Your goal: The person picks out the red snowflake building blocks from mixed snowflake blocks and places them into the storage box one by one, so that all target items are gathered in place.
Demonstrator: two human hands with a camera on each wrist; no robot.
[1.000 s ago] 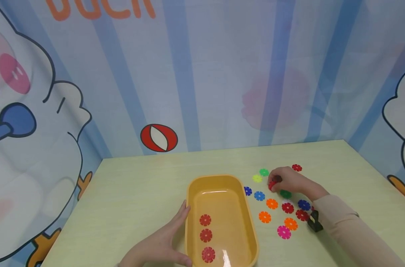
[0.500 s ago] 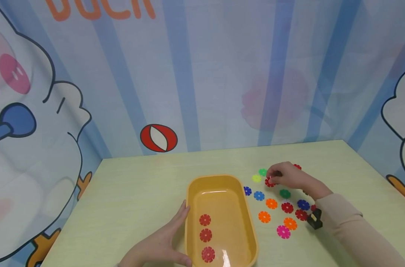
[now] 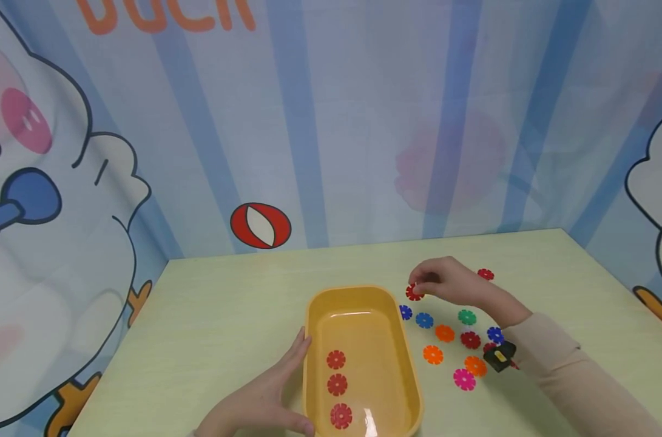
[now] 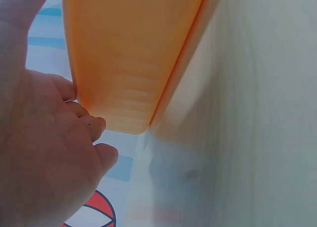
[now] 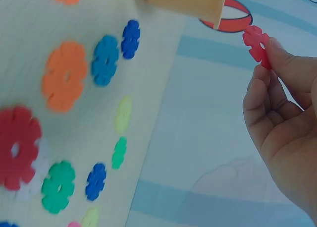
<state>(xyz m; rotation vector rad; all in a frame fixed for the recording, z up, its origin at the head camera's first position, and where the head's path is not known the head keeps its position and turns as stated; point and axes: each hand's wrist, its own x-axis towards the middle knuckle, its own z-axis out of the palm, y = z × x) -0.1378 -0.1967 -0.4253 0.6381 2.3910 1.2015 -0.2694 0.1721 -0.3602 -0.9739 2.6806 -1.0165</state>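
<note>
One pale-green table [image 3: 210,315] (cartoon-duck backdrop [image 3: 63,230])

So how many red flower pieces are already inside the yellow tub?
3. They lie in a line on the yellow tub floor: one at the far end, one in the middle, one nearest the person. None seems hidden.

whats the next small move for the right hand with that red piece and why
Probably carry it a little further left and release it over the yellow tray. The right hand pinches a red flower piece just off the tray's right rim, three red pieces already lie inside, and the left hand rests against the tray's left side.
</note>
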